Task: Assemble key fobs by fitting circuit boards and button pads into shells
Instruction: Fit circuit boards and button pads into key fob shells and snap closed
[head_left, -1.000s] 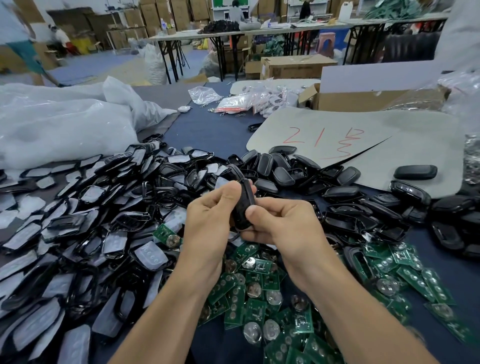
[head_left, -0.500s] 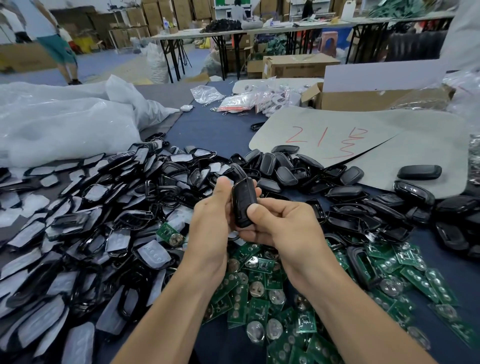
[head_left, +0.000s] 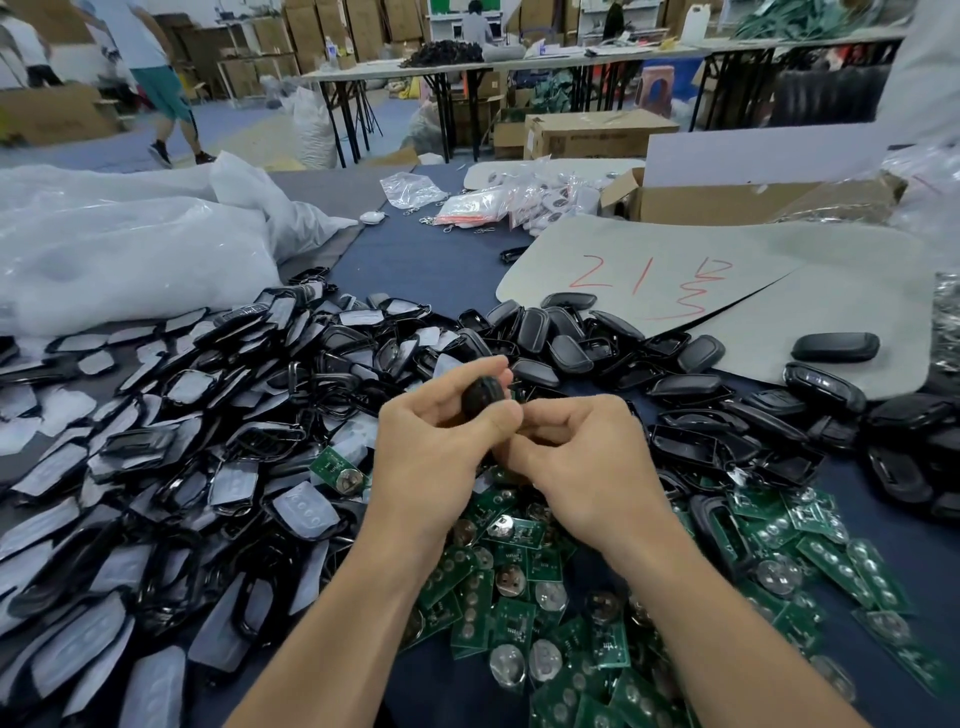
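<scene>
Black key fob (head_left: 480, 395) is gripped in left hand (head_left: 436, 457), long axis roughly upright, top end poking out; lower end is pinched by right hand (head_left: 587, 462). Held above circuit boards (head_left: 519, 597), both hands equally near.

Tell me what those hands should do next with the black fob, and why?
Probably squeeze the key fob fully shut: the left hand and right hand both pinch it above the circuit boards, not yet set aside.

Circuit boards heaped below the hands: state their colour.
Green flat circuit boards, many carrying a round silver disc; clearest in the head view.
</scene>
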